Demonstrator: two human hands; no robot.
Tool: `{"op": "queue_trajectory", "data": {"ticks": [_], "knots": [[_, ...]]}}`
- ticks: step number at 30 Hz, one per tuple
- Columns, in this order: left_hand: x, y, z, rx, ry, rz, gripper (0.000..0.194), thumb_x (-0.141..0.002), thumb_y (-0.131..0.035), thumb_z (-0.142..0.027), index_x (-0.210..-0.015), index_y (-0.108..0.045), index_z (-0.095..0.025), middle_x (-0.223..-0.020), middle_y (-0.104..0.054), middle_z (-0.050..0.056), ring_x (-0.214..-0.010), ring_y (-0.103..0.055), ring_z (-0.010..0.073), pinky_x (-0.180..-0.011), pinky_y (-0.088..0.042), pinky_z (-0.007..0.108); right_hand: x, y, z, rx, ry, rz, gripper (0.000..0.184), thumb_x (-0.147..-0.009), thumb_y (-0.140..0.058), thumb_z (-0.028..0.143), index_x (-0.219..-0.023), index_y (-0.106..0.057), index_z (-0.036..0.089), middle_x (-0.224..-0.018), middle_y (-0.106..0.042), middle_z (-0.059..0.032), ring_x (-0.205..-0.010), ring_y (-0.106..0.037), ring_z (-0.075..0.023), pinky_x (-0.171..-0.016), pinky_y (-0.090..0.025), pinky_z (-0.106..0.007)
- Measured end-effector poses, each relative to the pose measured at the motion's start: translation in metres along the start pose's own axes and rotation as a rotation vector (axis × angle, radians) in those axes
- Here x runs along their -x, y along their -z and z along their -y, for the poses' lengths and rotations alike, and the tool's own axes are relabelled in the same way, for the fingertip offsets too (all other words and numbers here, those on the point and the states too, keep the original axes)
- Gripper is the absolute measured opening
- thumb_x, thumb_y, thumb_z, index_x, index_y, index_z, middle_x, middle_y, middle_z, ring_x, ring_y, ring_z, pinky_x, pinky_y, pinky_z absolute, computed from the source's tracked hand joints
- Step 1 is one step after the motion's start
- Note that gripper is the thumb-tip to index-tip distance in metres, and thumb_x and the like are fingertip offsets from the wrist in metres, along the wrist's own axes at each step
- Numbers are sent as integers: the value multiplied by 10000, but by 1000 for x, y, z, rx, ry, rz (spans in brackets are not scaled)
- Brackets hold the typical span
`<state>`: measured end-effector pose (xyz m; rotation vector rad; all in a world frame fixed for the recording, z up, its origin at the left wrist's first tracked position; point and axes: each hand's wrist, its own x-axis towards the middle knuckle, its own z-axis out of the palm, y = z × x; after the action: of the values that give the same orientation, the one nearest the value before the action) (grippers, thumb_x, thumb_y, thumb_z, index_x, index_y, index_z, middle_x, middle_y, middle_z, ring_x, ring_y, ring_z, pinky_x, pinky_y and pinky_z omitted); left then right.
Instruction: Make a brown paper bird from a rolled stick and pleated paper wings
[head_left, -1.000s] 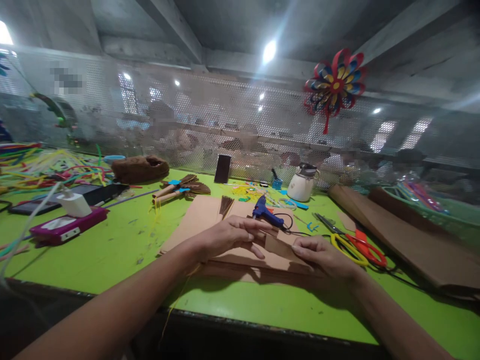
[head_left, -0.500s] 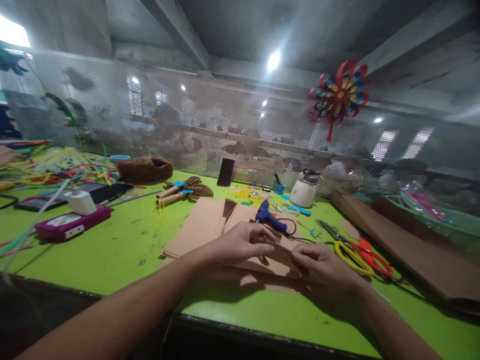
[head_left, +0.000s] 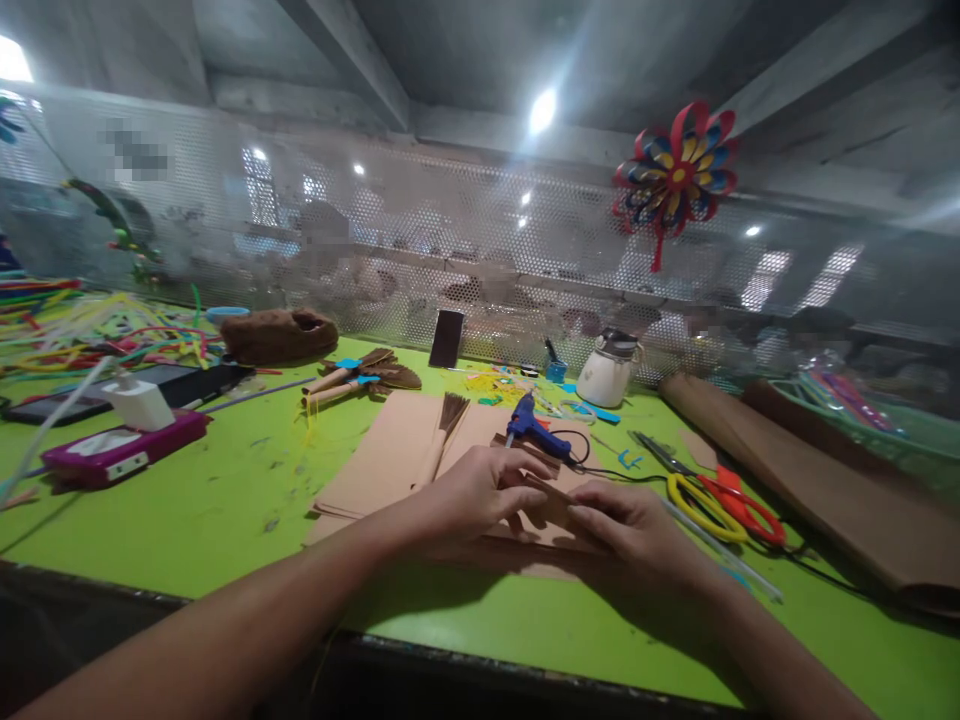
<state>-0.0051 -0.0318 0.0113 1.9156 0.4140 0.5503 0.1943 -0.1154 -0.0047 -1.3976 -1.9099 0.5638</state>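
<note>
Between my two hands is a small piece of brown paper. My left hand (head_left: pixel 480 500) pinches the left end of the brown paper (head_left: pixel 553 508) with thumb and fingers. At its other end, the fingertips of my right hand (head_left: pixel 637 530) are closed on the same piece. Both hands are just over a stack of light brown paper sheets (head_left: pixel 367 465). On the stack, beyond my left hand, lies a rolled paper stick with a dark fringed end (head_left: pixel 444 435). A blue glue gun (head_left: pixel 537 432) rests beyond my fingers, its nozzle toward the left.
Scissors with yellow handles (head_left: pixel 705 508) and red-handled ones (head_left: pixel 750 515) lie right, beside a large brown paper roll (head_left: pixel 810 490). Farther back are a white jug (head_left: pixel 606 372) and a phone (head_left: pixel 447 338). A purple power strip (head_left: pixel 127 455) sits left, near fringed paper pieces (head_left: pixel 367 372).
My right hand has come slightly left, closer to my left hand, and the paper between them shows less. The whole view has shifted a little.
</note>
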Motion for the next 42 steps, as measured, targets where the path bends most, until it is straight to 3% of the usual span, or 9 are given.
{"op": "queue_trajectory", "data": {"ticks": [9,17,28,32,42], "knots": [[-1,-1,5,129,133,60,347,-800,-569,-355,-1066,-572,-132,-741,-650,51,-606,-627,132,-544,-508,245,2,-6,-6,135,128,-76,299,-902,-432,328,-852,-680,169,-698,-665,-37,-612,-573,-135,-582,-399,-236],[0,-3,9,111,125,30,299,-815,-528,-404,-908,-590,-127,-739,-634,50,-577,-602,127,-532,-504,268,4,-7,-3,212,135,-61,360,-927,-370,317,-752,-640,154,-626,-598,-14,-559,-506,-106,-544,-348,-216],[-4,-6,17,206,171,-5,324,-778,-585,-307,-1049,-557,-132,-707,-643,54,-555,-601,134,-530,-507,283,0,-8,-7,192,95,-30,328,-923,-379,297,-720,-592,151,-652,-587,-20,-582,-493,-115,-558,-342,-226],[-5,-4,19,211,156,-35,420,-734,-614,-219,-1141,-529,-159,-665,-619,21,-564,-593,136,-527,-504,283,-2,-6,-8,164,68,-30,332,-920,-381,308,-685,-558,154,-644,-566,-17,-586,-483,-119,-553,-341,-227],[-6,-6,16,-24,-2,-176,217,-760,-577,-257,-934,-634,-140,-783,-649,46,-677,-584,121,-587,-487,238,0,-6,-7,68,7,-45,334,-907,-397,340,-748,-622,151,-654,-576,-20,-600,-490,-129,-556,-361,-239]]}}
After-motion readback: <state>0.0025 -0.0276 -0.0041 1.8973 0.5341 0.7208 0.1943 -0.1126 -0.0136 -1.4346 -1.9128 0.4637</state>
